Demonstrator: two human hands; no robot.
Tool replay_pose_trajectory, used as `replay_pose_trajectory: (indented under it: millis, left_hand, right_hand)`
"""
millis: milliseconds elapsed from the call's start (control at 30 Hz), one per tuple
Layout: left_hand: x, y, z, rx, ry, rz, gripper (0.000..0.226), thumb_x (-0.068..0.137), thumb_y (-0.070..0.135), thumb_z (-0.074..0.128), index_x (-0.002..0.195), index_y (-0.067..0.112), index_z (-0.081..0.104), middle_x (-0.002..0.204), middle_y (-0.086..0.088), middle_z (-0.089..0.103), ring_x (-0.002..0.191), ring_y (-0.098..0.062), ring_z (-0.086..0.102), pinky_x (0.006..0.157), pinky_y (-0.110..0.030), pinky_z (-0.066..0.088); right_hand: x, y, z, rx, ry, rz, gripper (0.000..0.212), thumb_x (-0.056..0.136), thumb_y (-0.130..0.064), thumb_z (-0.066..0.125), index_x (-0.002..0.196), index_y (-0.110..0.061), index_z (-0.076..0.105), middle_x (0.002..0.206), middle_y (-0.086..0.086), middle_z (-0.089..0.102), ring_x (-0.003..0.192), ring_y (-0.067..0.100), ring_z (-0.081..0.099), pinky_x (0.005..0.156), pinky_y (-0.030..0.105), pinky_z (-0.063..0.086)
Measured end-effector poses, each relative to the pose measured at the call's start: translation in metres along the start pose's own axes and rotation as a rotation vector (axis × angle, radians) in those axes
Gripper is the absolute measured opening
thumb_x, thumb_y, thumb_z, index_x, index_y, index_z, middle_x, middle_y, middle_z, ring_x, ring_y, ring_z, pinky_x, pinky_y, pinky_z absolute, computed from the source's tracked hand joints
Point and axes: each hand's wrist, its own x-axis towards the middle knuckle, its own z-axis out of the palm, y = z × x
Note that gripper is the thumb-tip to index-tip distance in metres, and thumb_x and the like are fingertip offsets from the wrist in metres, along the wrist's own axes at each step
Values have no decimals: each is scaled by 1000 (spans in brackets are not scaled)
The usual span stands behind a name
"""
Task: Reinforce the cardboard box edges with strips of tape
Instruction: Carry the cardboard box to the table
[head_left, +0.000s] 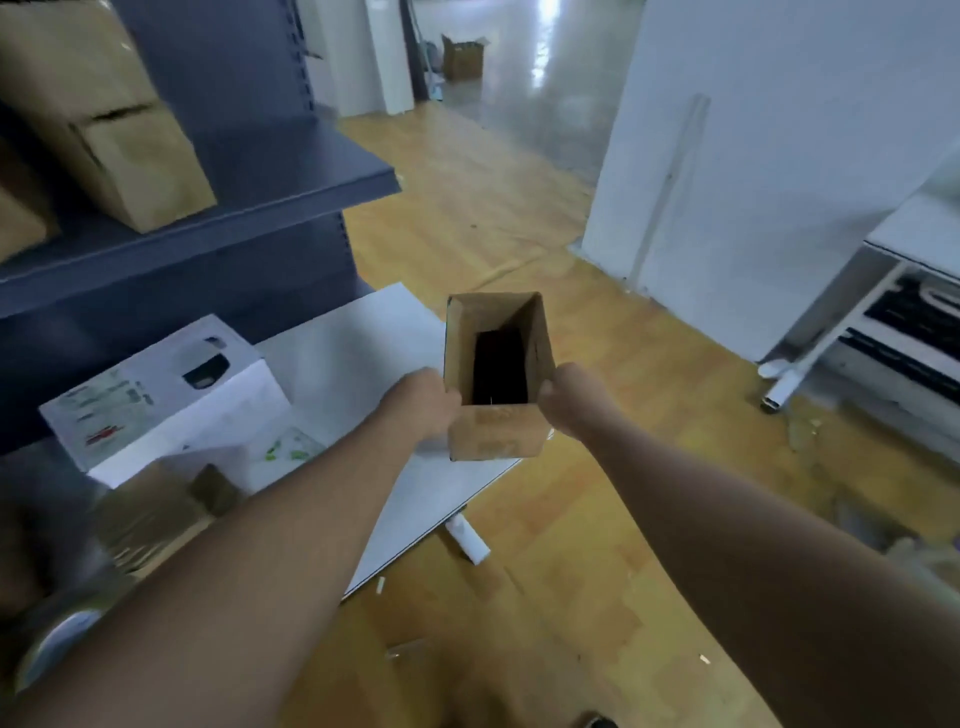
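Note:
I hold a small brown cardboard box (493, 431) out in front of me with both arms stretched, its open top facing me and its inside dark. My left hand (423, 402) grips the box's left side and my right hand (569, 397) grips its right side. The box hangs in the air above the right corner of a white table (353, 353). A roll of tape (57, 644) lies blurred at the lower left edge of the view.
A white printed carton (156, 395) and flattened brown cardboard (156, 514) lie on the table. A dark blue shelf unit (249, 197) with brown boxes (104, 130) stands at the left. A white wall (769, 156) and a white wheeled rack (883, 338) are at the right, over wooden floor.

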Motion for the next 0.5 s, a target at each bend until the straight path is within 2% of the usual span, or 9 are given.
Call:
replay_pose_trajectory:
  millis: [100,200,267,367,467,500]
  left_hand:
    - [14,57,28,33,-80,148,27,91,24,39,81,4,55,93,-13,70,82,-31,63,65,-32,46]
    - [26,115,66,99,-150,267,34,95,25,35,84,2,57,92,-13,71,78,-30,63,65,-32,47]
    - [30,154,91,180,-174,346,39,98,28,33,85,1,59,88,-12,71,77,-30,62,65,-33,48]
    - [30,214,127,329,-208,424,42,101,32,28,91,5,59,73,-6,57,65,-22,54,54,-29,40]
    - [29,273,162,352,-243,487,37,102,31,28,101,7,56,86,-8,60,68,-21,53,50,-28,36]
    - [28,291,172,337,-243,504,36,102,30,30,100,5,57,83,-8,60,65,-20,53,48,-27,36]
  right_hand:
    - [5,59,-31,57,46,107,19,87,-19,40,82,-5,52,79,10,59,71,29,58,56,30,43]
    - [7,119,-59,96,103,195,24,92,-21,40,71,-12,49,69,7,55,58,21,51,44,26,33]
    - [5,158,-77,110,157,257,29,93,-19,41,65,-13,44,65,6,51,55,20,48,43,26,31]
    - [0,216,-105,160,202,348,28,92,-16,42,65,-10,46,66,7,52,58,22,51,45,26,34]
    - [-8,268,-134,177,211,424,26,92,-13,41,68,-8,47,67,8,51,56,20,48,45,26,33]
    - [-10,284,-144,177,214,443,24,92,-13,41,69,-7,48,67,8,50,55,19,46,44,26,32]
